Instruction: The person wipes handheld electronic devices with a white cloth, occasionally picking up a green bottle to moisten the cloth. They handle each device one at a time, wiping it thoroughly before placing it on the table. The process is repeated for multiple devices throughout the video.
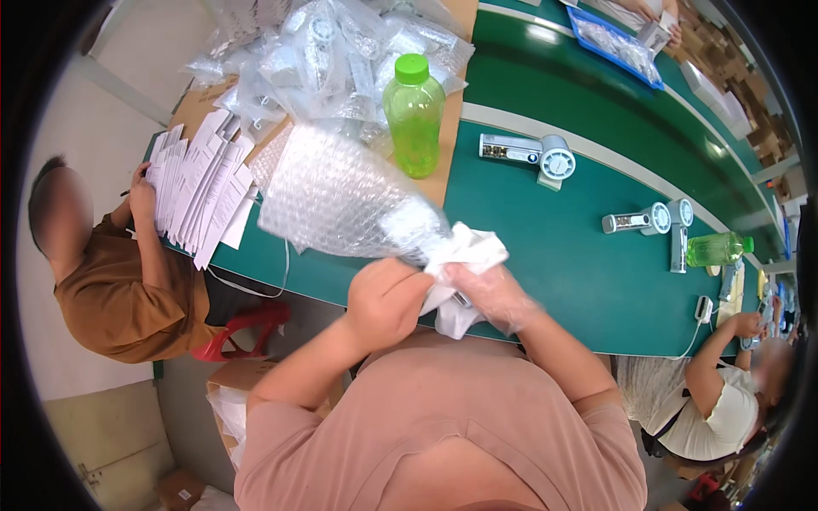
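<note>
In front of my chest, at the near table edge, both hands meet at a crumpled white cloth (469, 247). My left hand (388, 300) is closed, its curled fingers gripping the cloth's left side. My right hand (492, 294), in a thin clear plastic glove, presses the cloth from the other side with closed fingers. Between the hands a small grey edge (461, 298) shows in the folds; the cloth and fingers hide the rest of that item. Just beyond my hands lies a bubble-wrap bag (332, 196), its near end close to the cloth.
A green bottle (415, 123) stands by piled bagged items (319, 51). Handheld fans (555, 159) lie on the green table (511, 209); another green bottle (714, 249) lies right. On the left, a person (128, 281) handles papers (204, 175). Another person (716, 400) works at right.
</note>
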Demonstrator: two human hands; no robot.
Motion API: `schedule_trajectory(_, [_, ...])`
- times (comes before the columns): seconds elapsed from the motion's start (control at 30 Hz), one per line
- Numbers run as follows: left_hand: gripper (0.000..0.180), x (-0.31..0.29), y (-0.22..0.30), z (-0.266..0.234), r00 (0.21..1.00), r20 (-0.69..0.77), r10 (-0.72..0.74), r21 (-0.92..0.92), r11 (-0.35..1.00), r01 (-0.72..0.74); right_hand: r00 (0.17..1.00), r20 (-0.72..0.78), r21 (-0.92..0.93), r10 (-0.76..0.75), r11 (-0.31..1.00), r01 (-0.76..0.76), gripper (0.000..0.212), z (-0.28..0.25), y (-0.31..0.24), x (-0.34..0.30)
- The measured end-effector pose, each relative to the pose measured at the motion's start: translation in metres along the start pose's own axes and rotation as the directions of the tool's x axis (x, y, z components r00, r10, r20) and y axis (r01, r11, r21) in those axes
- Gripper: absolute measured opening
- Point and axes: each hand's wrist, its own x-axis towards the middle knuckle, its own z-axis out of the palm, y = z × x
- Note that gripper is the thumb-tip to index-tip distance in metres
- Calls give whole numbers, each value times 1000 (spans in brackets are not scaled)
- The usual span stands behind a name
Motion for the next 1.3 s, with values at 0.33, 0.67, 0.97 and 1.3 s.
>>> schedule_trajectory(0.33, [17, -30, -21, 31, 712, -121, -691, -627, 609, 485, 923, 324, 489, -209, 872, 26, 37, 24, 19, -3])
schedule_trajectory(0.67, [1, -9, 9, 41, 892, -100, -442, -197, 887, 417, 994, -55, 705, 97, 708, -30, 42, 1, 12, -43])
schedule_trajectory(0.97, [15, 44, 13, 69, 890, 445, -105, -325, 907, 269, 996, -92, 910, -18, 404, 91, 47, -40, 69, -25])
schedule_trajectory(1.3, [31, 55, 15, 13, 751, 513, -416, -470, 596, 651, 906, -422, 298, 15, 947, 123, 22, -24, -49, -74])
